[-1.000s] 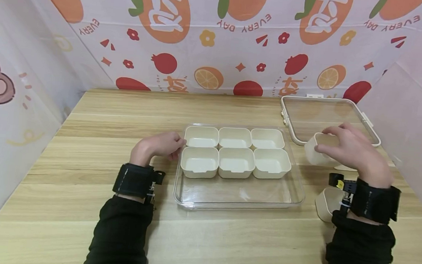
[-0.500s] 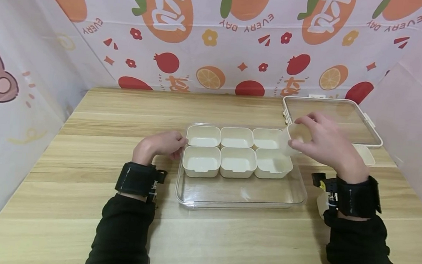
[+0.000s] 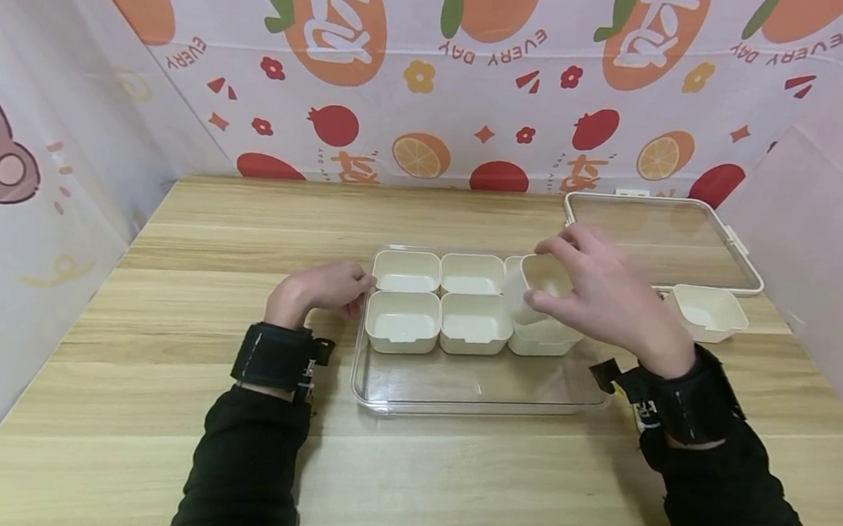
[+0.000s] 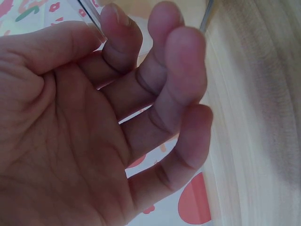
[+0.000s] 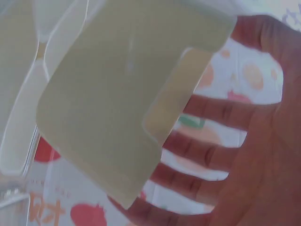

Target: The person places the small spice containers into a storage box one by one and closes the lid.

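Observation:
A clear plastic tray (image 3: 478, 389) lies on the table with several small cream boxes (image 3: 476, 325) in it, set in two rows of three. At its left rim my left hand (image 3: 323, 284) pinches the clear wall between thumb and index finger; the other fingers (image 4: 186, 141) hang loosely curled. My right hand (image 3: 600, 291) grips another cream box (image 3: 532, 285) by its rim, tilted, above the right end of the tray. A notch in the held box's side shows in the right wrist view, with the fingers (image 5: 211, 113) spread along the rim. The held box partly hides the right-hand boxes.
Behind my right hand lies a clear lid (image 3: 672, 235) with a cream frame. One more cream box (image 3: 706, 313) stands upright in front of the lid. A printed cloth (image 3: 453, 74) hangs along the table's far edge.
My right hand has carried the cream box leftward from beside the lid to above the tray's right end. The left hand keeps its hold on the tray's rim.

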